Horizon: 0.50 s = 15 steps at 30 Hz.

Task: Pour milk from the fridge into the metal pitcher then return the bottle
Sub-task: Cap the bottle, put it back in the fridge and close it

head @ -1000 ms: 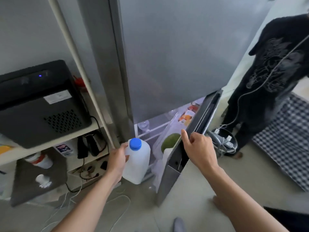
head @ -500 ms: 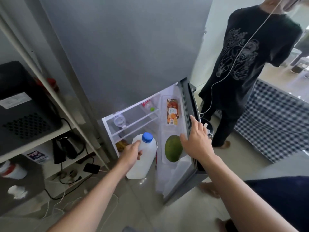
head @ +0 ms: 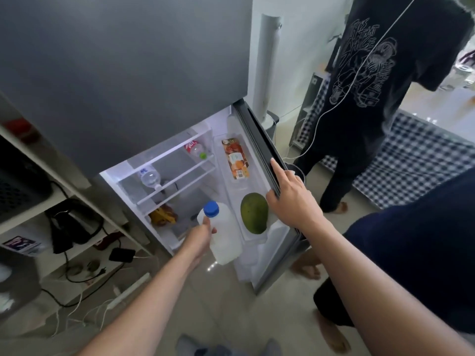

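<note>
A white milk bottle [head: 226, 237] with a blue cap hangs in front of the open lower fridge compartment [head: 180, 176]. My left hand [head: 200, 236] grips it by the neck and handle. My right hand [head: 290, 201] holds the top edge of the open lower fridge door [head: 259, 140], fingers curled over it. The metal pitcher is not in view.
The door's shelves hold a green mango [head: 254, 213] and a juice carton [head: 236, 160]. Bottles lie on the inner shelves. A person in black [head: 372, 98] stands right of the door. A shelf unit [head: 61, 222] with cables stands to the left.
The fridge door has swung wider open under my right hand. My left hand has brought the bottle closer to the opening, between the shelves and the door.
</note>
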Tool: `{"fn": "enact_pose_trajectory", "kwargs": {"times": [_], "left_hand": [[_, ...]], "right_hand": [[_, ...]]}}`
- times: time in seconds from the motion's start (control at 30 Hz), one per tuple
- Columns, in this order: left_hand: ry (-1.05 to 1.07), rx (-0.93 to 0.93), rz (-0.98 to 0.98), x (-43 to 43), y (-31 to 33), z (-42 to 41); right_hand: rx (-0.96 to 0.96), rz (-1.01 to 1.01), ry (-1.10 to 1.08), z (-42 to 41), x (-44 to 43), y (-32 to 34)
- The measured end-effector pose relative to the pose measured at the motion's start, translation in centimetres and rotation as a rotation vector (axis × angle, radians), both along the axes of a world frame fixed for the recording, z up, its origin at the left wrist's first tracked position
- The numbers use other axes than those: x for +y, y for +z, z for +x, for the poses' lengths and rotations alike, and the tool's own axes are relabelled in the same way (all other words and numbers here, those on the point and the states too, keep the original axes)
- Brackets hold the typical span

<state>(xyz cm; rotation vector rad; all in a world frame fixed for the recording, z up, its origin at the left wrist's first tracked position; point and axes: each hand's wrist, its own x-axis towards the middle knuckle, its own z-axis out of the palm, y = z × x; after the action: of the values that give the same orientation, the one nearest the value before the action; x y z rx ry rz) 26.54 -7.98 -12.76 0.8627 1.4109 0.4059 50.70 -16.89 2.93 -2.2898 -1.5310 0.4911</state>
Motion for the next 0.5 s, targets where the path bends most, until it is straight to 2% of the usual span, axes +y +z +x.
{"fn": "enact_pose_trajectory", "kwargs": {"times": [0.13,0.3,0.4,0.5], "left_hand": [[0.228,-0.224,-0.099,-1.2,-0.8,1.4],[0.398,-0.37,-0.192,-1.6,-2.4,3.2],[0.401,-0.38,-0.215,-1.4,-3.6,4.0],[0.265,-0.346,-0.157,-1.3,-4.9,4.5]], "right_hand": [[0.001,0.011,0.028,1.3,-0.2,0.0],[-0.009,0.023,0.035,1.7,0.0,-0.3],[-0.011,0.021,0.027,1.5,0.1,-0.5],[-0.003,0.001,0.012,1.0,0.1,-0.3]]}}
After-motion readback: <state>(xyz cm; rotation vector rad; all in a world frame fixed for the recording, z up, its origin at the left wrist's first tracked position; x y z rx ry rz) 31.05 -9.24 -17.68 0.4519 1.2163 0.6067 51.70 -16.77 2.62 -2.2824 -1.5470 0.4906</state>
